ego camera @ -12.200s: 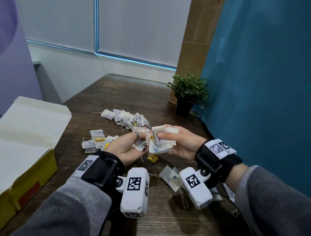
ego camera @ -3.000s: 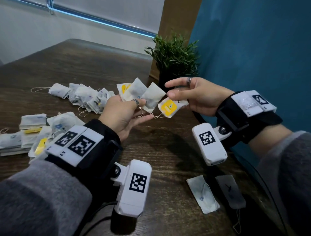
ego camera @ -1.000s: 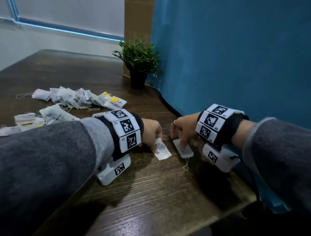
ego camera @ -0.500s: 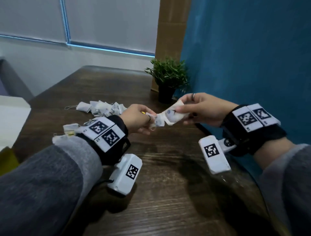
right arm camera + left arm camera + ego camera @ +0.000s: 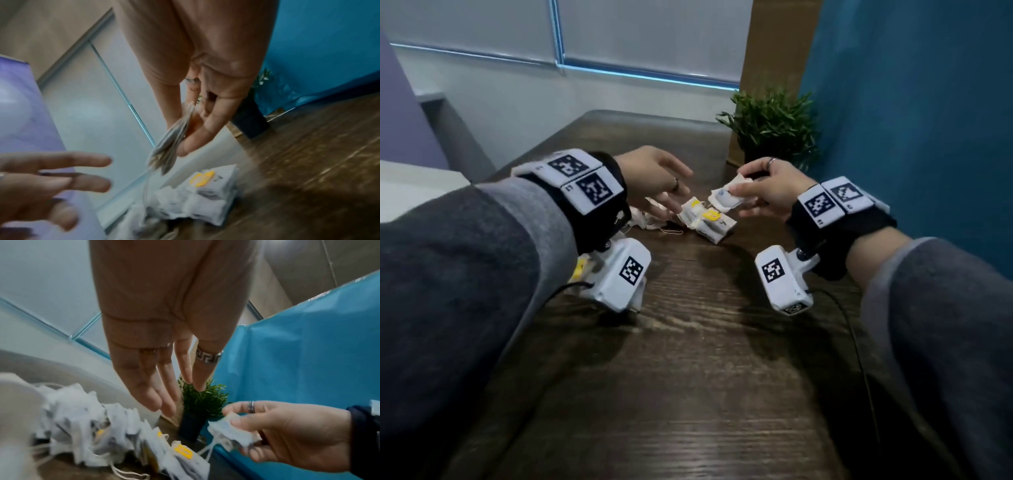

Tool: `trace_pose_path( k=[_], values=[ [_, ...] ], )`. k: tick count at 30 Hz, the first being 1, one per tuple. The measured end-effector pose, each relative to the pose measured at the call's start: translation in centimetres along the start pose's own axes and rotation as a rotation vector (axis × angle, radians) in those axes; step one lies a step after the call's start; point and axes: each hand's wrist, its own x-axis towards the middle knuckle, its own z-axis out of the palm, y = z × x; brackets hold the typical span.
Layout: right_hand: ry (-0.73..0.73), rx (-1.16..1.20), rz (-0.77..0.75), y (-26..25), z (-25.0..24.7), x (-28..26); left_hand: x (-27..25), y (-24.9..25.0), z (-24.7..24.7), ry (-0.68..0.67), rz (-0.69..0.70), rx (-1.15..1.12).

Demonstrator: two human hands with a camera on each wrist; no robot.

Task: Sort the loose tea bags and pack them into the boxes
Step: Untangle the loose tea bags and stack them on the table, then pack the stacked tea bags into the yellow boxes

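Pinched between the thumb and fingers of the right hand (image 5: 770, 192) was a small bundle of white tea bags (image 5: 726, 198), its grip closed around them just above the dark wooden worktop (image 5: 695, 359). From the right wrist view the held tea bags (image 5: 172, 139) appeared as a thin fanned stack, blurred, with strings trailing down. The left hand (image 5: 654, 178) hovered beside it with fingers straight and spread, holding nothing, the fingertips (image 5: 162, 402) pointing down toward a row of loose tea bags (image 5: 98, 431) lying on the worktop. At the near end of that row sat a neat stack of tea bags (image 5: 705, 221) topped by a yellow tag (image 5: 711, 216), directly below and between the two hands. Each hand wore a ring, and both wrists carried black bands with white marker blocks and a small white camera unit. Grey sleeves covered both forearms. A small green potted plant (image 5: 770, 126) stood at the far right of the worktop against a blue partition (image 5: 914, 113). At the far left edge a pale flat surface (image 5: 410, 185) was partly visible; what it was could not be told.
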Motion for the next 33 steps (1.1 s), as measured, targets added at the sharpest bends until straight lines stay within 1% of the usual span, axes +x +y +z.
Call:
trace_pose_path(
  k=[2, 4, 6, 8, 11, 13, 16, 18, 21, 25, 29, 33],
  values=[
    [-0.006, -0.056, 0.096, 1.1, -0.6, 1.6, 0.7, -0.3, -1.2, 0.009, -0.031, 0.135],
    [-0.066, -0.143, 0.188, 2.5, -1.1, 3.0, 1.3, -0.6, -2.2, 0.011, -0.062, 0.222],
    [-0.125, -0.266, 0.234, 3.8, -1.3, 4.1, 1.8, -0.9, -3.0, 0.021, -0.088, 0.272],
    [-0.169, -0.47, 0.246, 5.0, -1.3, 5.0, 2.4, -1.5, -3.7, 0.031, -0.123, 0.32],
    [-0.183, -0.721, 0.21, 5.5, -1.0, 6.1, 2.6, -2.3, -4.1, 0.01, -0.191, 0.468],
    [-0.18, -0.86, 0.146, 5.2, -0.8, 6.6, 2.4, -2.5, -4.2, -0.001, -0.227, 0.565],
    [-0.141, -1.151, 0.031, 4.7, -0.4, 6.6, 2.5, -2.9, -4.1, -0.001, -0.235, 0.625],
    [-0.134, -1.242, 0.0, 4.6, -0.4, 6.8, 2.6, -3.1, -3.9, -0.007, -0.241, 0.654],
    [-0.106, -1.281, -0.031, 4.5, -0.4, 6.7, 2.4, -3.3, -3.6, -0.044, -0.278, 0.684],
    [-0.021, -1.225, -0.114, 3.0, -0.3, 5.5, 1.6, -2.5, -3.7, -0.07, -0.276, 0.692],
    [0.007, -1.115, -0.183, 0.2, 0.0, 3.3, 0.2, -0.8, -4.6, 0.013, -0.204, 0.59],
    [0.043, -0.957, -0.246, -2.2, 0.2, 0.5, -2.1, 1.2, -5.5, 0.063, -0.117, 0.579]
  ],
)
